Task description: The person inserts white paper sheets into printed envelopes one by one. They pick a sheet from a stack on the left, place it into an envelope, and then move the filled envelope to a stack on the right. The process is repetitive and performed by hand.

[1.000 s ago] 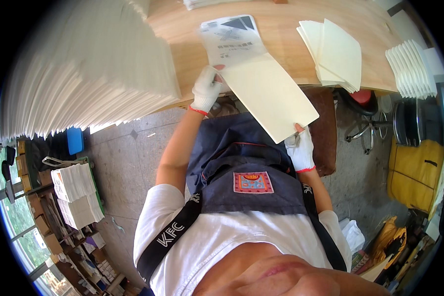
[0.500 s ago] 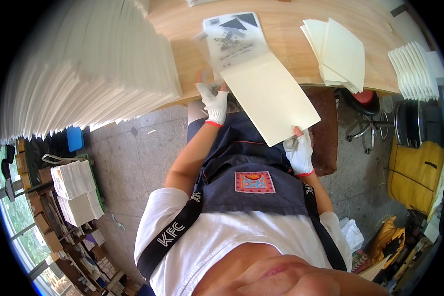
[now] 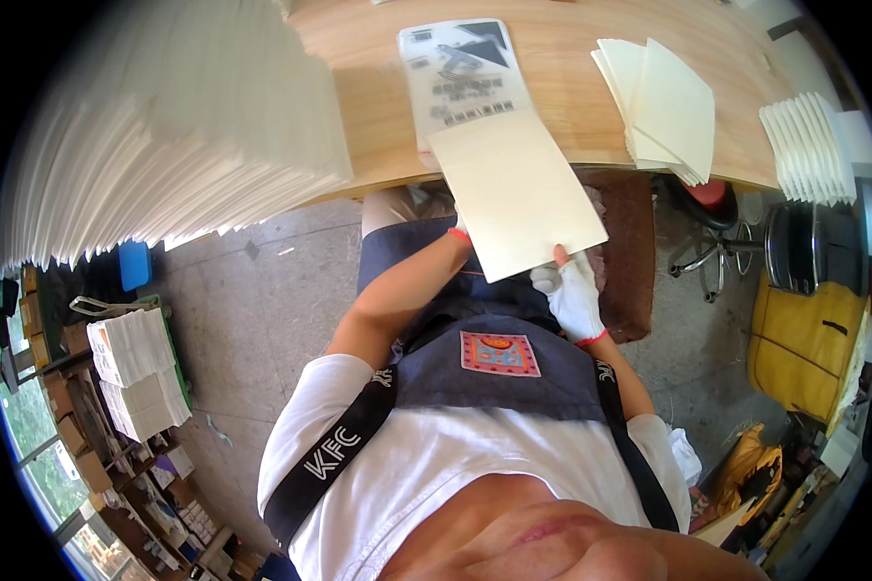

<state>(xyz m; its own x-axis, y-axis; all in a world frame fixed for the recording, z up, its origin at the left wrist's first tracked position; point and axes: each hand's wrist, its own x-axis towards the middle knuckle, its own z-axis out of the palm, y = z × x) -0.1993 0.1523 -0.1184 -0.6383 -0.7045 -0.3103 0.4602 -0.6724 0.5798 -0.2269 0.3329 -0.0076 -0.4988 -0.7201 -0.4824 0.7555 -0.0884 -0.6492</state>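
Observation:
A cream-coloured paper pad [image 3: 521, 198] slants from my lap up over the table's front edge. My right hand [image 3: 574, 295], in a white fingerless glove, grips its near right corner, thumb on top. Most of my left hand [image 3: 461, 225] is hidden beneath the pad; a bit of white glove and the red cuff show at its left edge. The pad's far end meets a clear printed plastic bag [image 3: 470, 87] lying on the table; whether it is inside the bag's mouth or on top, I cannot tell.
Tall stacks of white paper [image 3: 194, 126] fill the table's left. Loose cream pads [image 3: 664, 107] overlap at the right front edge, beside a row of white folded stacks [image 3: 806, 147]. A brown seat [image 3: 630, 261] is under me; a wheeled chair [image 3: 712, 208] stands right.
My left hand has gone from beside the bag to underneath the pad. The pad has shifted slightly left, its near end held by my right hand. The bag's raised, blurred edge now lies flatter.

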